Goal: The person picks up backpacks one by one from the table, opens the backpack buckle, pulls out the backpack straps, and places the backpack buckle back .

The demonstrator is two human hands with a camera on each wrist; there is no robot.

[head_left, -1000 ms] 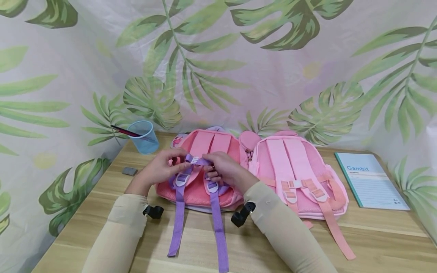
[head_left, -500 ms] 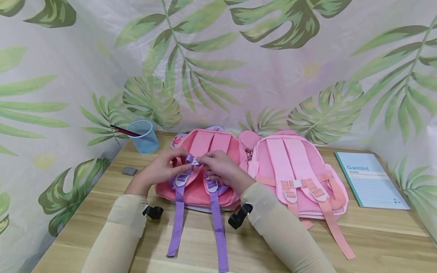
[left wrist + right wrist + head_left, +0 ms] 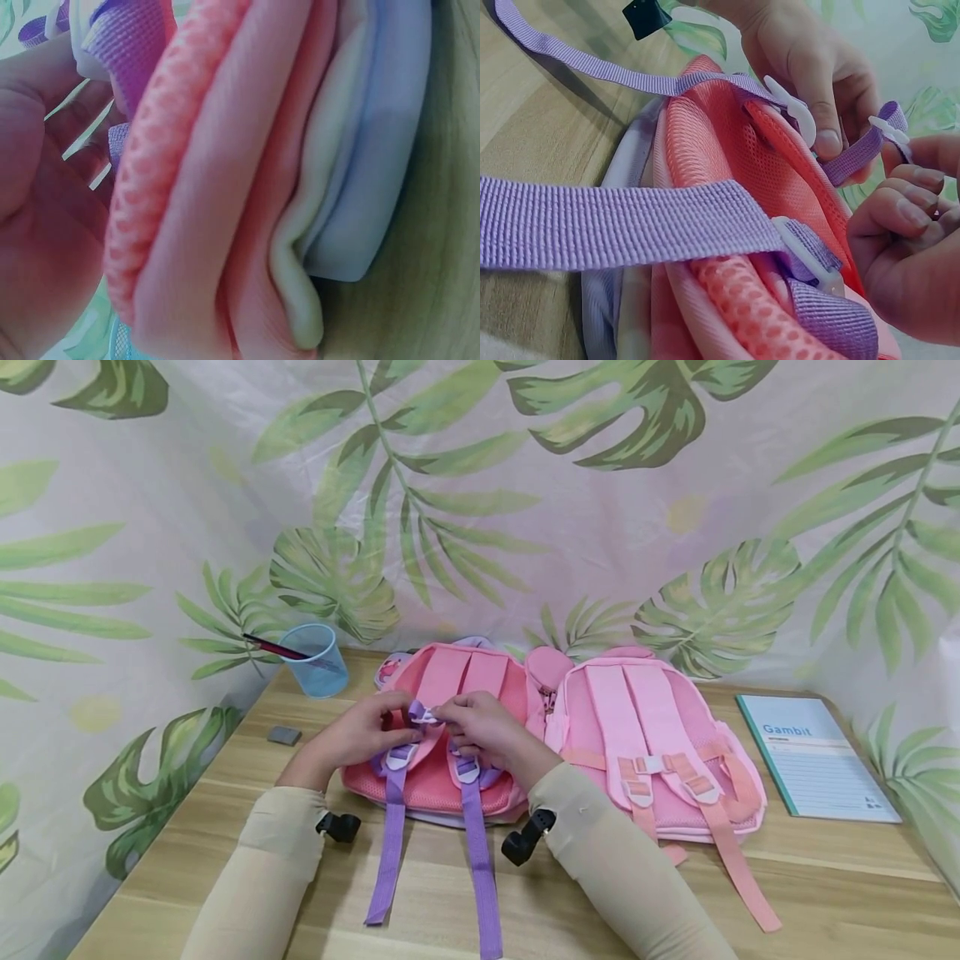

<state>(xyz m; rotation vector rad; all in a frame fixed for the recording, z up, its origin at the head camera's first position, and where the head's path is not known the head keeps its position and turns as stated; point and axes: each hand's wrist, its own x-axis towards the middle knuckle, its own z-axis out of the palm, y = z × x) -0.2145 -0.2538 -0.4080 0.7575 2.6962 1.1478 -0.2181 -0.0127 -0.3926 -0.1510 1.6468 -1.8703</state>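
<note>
A coral backpack (image 3: 435, 797) with purple webbing lies with its straps facing up. Above its middle, my left hand (image 3: 358, 727) holds a purple strap (image 3: 853, 159) between thumb and fingers. From the other side, my right hand (image 3: 491, 728) pinches at a small white buckle (image 3: 889, 129) on that same strap, its other fingers curled in. The webbing forms a small loop at the buckle. Lower down, white strap adjusters (image 3: 467, 768) sit on both shoulder straps, and two loose purple tails (image 3: 480, 868) hang onto the table.
A light pink backpack (image 3: 585, 714) with orange webbing lies alongside on the right. Beyond it is a notebook (image 3: 817, 760). A blue mesh cup (image 3: 318, 668) with pens stands at the back left, near a grey eraser (image 3: 285, 736) on the wooden table (image 3: 187, 852).
My right hand has moved left, up to the white buckle, and the stretch of purple strap between the hands has shortened. My left hand has stayed nearly in place.
</note>
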